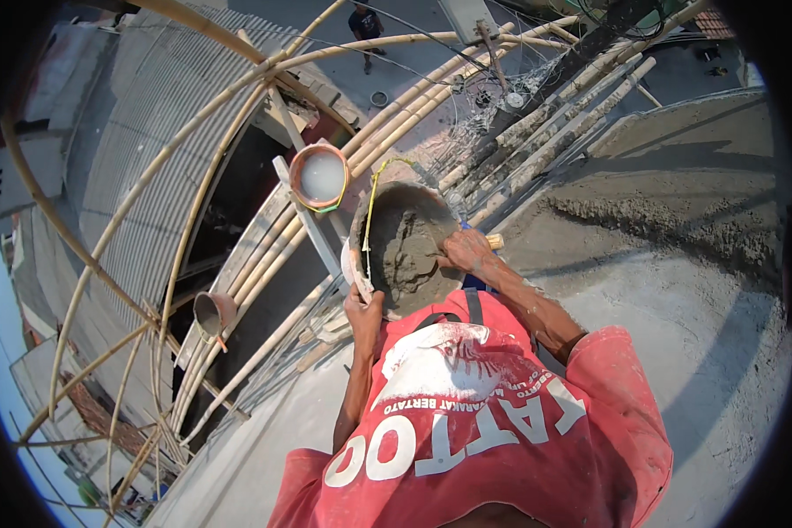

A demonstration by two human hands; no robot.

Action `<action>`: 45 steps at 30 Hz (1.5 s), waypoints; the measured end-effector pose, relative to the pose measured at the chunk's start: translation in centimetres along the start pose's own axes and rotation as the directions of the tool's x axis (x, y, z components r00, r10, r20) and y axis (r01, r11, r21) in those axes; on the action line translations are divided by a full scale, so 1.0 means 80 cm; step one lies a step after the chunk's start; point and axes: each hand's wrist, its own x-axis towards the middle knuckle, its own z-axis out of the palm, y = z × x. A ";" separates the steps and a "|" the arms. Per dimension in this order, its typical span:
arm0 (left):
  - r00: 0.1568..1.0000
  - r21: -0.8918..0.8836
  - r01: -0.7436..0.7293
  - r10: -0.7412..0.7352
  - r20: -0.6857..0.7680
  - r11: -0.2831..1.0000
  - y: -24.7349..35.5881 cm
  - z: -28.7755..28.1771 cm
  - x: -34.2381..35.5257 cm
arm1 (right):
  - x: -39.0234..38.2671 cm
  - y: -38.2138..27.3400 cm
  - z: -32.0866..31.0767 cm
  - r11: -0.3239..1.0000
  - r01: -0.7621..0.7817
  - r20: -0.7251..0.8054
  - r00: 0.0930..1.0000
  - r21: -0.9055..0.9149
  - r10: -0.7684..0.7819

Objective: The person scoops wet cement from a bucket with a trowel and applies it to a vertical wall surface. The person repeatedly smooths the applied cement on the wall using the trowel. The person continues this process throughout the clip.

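Note:
In front of my chest stands a round tub (384,211) coated with cement, with wet grey mortar (414,251) inside. My left hand (363,306) is closed at its near left edge, on a pale, mortar-smeared rim. A yellow cord (374,202) runs over the tub's left side down toward that hand. My right hand (468,253) reaches over the right edge with its fingers curled above the mortar; what they hold, if anything, is hidden. Just beside the right wrist, a short wooden piece (495,241) sticks out.
An orange bucket (323,176) of cloudy liquid stands beyond the tub, and another bucket (216,313) hangs tilted at left. Bamboo poles (264,238) cross the drop beside a corrugated roof (163,132). A person (365,26) stands far below. Rough mortar (651,220) covers the right side.

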 end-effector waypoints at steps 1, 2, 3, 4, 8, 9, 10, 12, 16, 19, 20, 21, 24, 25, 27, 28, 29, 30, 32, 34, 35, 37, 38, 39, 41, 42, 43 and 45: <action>1.000 0.003 0.001 -0.001 -0.011 1.000 0.002 0.003 -0.001 | -0.011 0.018 -0.007 0.998 -0.049 0.051 0.998 0.031 0.048; 0.999 -0.027 0.030 -0.031 -0.033 0.999 0.008 0.010 -0.003 | -0.017 0.030 -0.015 0.999 -0.042 0.053 0.998 0.028 0.040; 0.997 -0.058 0.058 -0.061 -0.052 0.997 0.013 0.016 -0.004 | -0.023 0.040 -0.023 0.998 -0.043 0.048 0.998 0.039 0.041; 0.997 -0.127 0.005 -0.014 -0.073 0.992 0.005 0.019 0.001 | -0.027 0.046 -0.030 0.998 -0.047 0.042 0.998 0.049 0.045; 0.996 -0.062 -0.049 0.044 -0.078 0.997 -0.004 0.025 0.016 | -0.044 0.054 -0.052 0.987 -0.111 -0.016 0.993 0.117 0.114; 0.999 -0.073 -0.013 0.010 -0.044 0.997 0.012 0.028 0.018 | -0.050 0.057 -0.053 0.985 -0.140 -0.018 0.990 0.105 0.143; 1.000 -0.067 -0.020 0.018 -0.026 0.998 0.009 0.028 0.021 | -0.056 0.057 -0.053 0.983 -0.151 -0.066 0.985 0.103 0.158; 0.998 -0.070 -0.063 0.064 0.015 0.996 0.007 0.028 0.034 | -0.063 0.055 -0.061 0.980 -0.180 -0.121 0.974 0.090 0.190; 0.999 -0.019 -0.024 0.025 0.022 1.000 0.003 0.009 0.034 | -0.068 0.038 -0.085 0.953 -0.237 -0.246 0.928 0.191 0.280; 0.995 0.095 -0.080 0.074 0.060 0.992 -0.031 -0.008 0.055 | -0.092 0.023 -0.111 0.933 -0.268 -0.411 0.843 0.241 0.348; 0.992 0.094 -0.115 0.109 0.064 0.989 -0.033 -0.007 0.058 | -0.106 0.016 -0.123 0.904 -0.331 -0.444 0.790 0.270 0.422; 0.989 0.095 -0.143 0.138 0.059 0.985 -0.034 -0.007 0.060 | -0.120 0.013 -0.129 0.872 -0.385 -0.468 0.737 0.301 0.487; 0.986 0.034 -0.132 0.128 0.105 0.991 -0.039 -0.013 0.061 | -0.169 0.014 -0.153 0.789 -0.507 -0.482 0.625 0.347 0.614; 0.988 0.029 -0.127 0.123 0.096 0.992 -0.040 -0.017 0.060 | -0.182 0.015 -0.161 0.738 -0.575 -0.497 0.552 0.354 0.669; 0.980 0.074 -0.122 0.108 0.164 0.990 -0.037 -0.027 0.058 | -0.206 0.018 -0.168 0.626 -0.689 -0.486 0.433 0.365 0.759; 0.982 0.071 -0.113 0.100 0.159 0.991 -0.038 -0.028 0.056 | -0.216 0.018 -0.169 0.629 -0.690 -0.482 0.440 0.357 0.757; 0.974 0.095 -0.172 0.155 0.168 0.980 -0.038 -0.029 0.057 | -0.223 0.018 -0.170 0.561 -0.749 -0.519 0.343 0.351 0.783; 0.962 0.119 -0.231 0.208 0.178 0.966 -0.039 -0.030 0.058 | -0.228 0.016 -0.172 0.488 -0.801 -0.556 0.243 0.348 0.795; 0.961 0.101 -0.235 0.216 0.175 0.967 -0.051 -0.037 0.064 | -0.234 0.009 -0.178 0.418 -0.830 -0.510 0.195 0.370 0.838; 0.959 0.080 -0.240 0.224 0.172 0.967 -0.062 -0.040 0.065 | -0.241 0.003 -0.178 0.365 -0.854 -0.497 0.150 0.371 0.855; 0.957 0.100 -0.248 0.227 0.180 0.964 -0.059 -0.042 0.064 | -0.245 0.001 -0.181 0.364 -0.857 -0.499 0.150 0.364 0.854; 0.955 0.113 -0.251 0.227 0.190 0.961 -0.052 -0.043 0.060 | -0.252 -0.002 -0.188 0.391 -0.772 -0.366 0.221 0.501 0.904; 0.968 0.071 -0.179 0.162 0.192 0.981 -0.045 -0.046 0.055 | -0.254 0.000 -0.190 0.391 -0.775 -0.367 0.221 0.496 0.904; 0.976 0.029 -0.105 0.097 0.196 0.994 -0.043 -0.047 0.052 | -0.257 0.003 -0.191 0.310 -0.596 -0.197 0.249 0.741 0.948; 0.974 0.087 -0.116 0.096 0.207 0.989 -0.058 -0.053 0.061 | -0.268 0.022 -0.191 0.162 -0.384 -0.033 0.322 0.909 0.946; 0.969 0.086 -0.126 0.104 0.223 0.988 -0.056 -0.053 0.062 | -0.280 0.048 -0.190 0.023 -0.299 0.066 0.283 0.954 0.957; 0.964 0.090 -0.138 0.113 0.240 0.986 -0.054 -0.055 0.065 | -0.295 0.075 -0.187 -0.120 -0.203 0.171 0.254 0.972 0.952; 0.965 0.122 -0.136 0.103 0.240 0.983 -0.048 -0.060 0.065 | -0.344 0.133 -0.177 0.001 -0.393 -0.064 -0.147 0.920 0.987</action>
